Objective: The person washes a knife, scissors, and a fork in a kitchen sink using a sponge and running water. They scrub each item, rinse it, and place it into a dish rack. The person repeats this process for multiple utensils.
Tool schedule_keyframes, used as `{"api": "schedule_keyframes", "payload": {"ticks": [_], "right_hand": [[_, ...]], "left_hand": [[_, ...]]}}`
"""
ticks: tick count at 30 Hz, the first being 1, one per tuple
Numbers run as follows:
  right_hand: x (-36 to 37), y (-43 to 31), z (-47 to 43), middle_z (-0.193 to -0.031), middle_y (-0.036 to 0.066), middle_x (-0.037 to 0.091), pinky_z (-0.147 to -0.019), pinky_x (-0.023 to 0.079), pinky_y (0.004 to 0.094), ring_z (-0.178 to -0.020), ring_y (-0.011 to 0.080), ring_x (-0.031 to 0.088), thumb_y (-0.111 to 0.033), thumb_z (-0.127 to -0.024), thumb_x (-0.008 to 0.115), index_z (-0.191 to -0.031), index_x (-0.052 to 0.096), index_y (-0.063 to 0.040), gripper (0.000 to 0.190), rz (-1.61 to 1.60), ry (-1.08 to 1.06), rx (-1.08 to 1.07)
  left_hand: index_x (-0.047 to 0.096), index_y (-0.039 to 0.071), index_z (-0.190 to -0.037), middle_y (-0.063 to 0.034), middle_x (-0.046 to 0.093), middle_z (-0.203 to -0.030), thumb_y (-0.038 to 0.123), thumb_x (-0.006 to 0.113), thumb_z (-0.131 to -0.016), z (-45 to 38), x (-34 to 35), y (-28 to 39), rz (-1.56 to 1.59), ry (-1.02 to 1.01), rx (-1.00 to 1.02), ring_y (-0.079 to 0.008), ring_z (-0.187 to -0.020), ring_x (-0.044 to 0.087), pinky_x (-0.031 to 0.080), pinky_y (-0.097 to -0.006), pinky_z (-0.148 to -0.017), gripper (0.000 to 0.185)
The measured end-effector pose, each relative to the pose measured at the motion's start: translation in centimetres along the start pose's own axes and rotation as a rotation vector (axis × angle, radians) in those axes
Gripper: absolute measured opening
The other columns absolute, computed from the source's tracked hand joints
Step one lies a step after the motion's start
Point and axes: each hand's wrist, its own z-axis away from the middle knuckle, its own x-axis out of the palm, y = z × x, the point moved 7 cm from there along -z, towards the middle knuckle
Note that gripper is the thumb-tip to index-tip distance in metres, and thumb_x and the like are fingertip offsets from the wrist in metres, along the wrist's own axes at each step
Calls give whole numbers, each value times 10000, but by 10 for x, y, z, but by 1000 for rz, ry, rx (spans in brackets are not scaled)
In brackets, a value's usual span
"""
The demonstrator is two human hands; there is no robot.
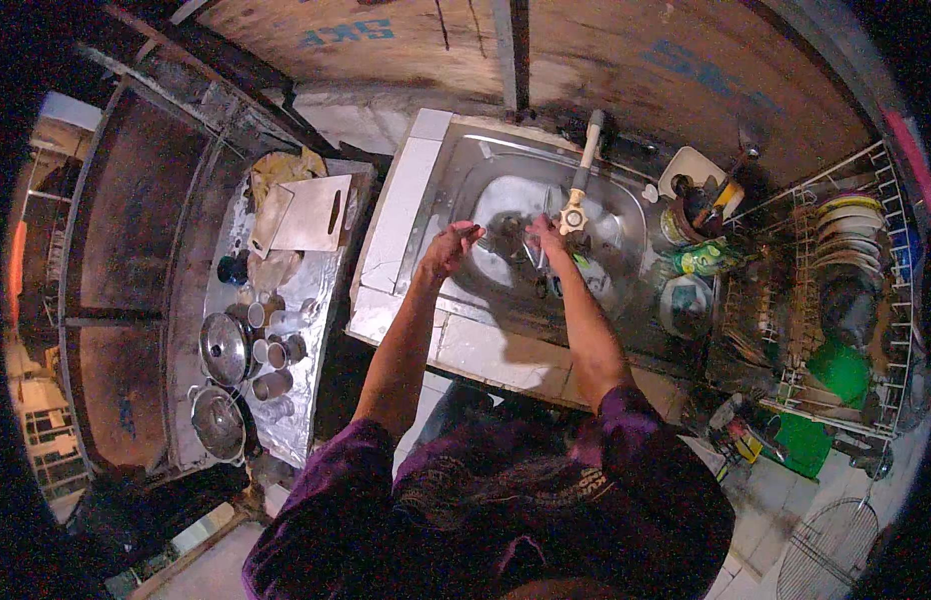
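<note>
My left hand [454, 246] is over the left part of a stainless steel sink [465, 161], its fingers curled around a small dark thing too blurred to name. Near the sink's middle, my right hand [546, 234] holds slim metal utensils [541, 255], which look like cutlery. A pale tap [576, 211] with a star-shaped handle reaches over the basin just right of that hand. Beneath and between my hands lies a dark round object [504, 229] in the basin. More small items sit below my right hand, partly hidden by it.
Right of the sink stand a green packet [702, 257], a bowl [687, 304], a utensil holder [679, 225] and a wire dish rack [784, 375] with plates [849, 225]. On the left table are chopping boards [312, 214], cups [272, 384] and lidded pots [225, 349]. White tiles [477, 345] edge the sink.
</note>
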Motion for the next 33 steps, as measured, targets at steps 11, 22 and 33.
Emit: {"api": "schedule_keyframes", "payload": {"ticks": [11,22,33], "right_hand": [[-36,2,64,-732,58,623,-464,451,279,-532,119,506,-287,-877,531,-978,618,-48,274,-27,-94,50],[-153,-23,150,-781,93,638,-551,535,394,-646,192,627,-181,-811,640,-908,579,5,218,760,132,-31],[-218,-25,281,-710,100,577,-562,469,410,-625,230,579,-235,-781,638,-832,593,-38,208,1227,299,-405]], "left_hand": [[568,54,-909,-75,612,-830,57,439,-911,-5,67,-32,-377,-185,163,-166,-781,588,490,-290,-673,129],[463,4,-1176,-166,547,-1018,76,633,-684,3,229,46,-1185,79,816,-264,-888,550,464,-378,-730,526],[603,-14,-808,-219,588,-781,68,693,-648,11,288,44,-1481,-221,1023,-404,-695,558,479,-465,-670,201]]}}
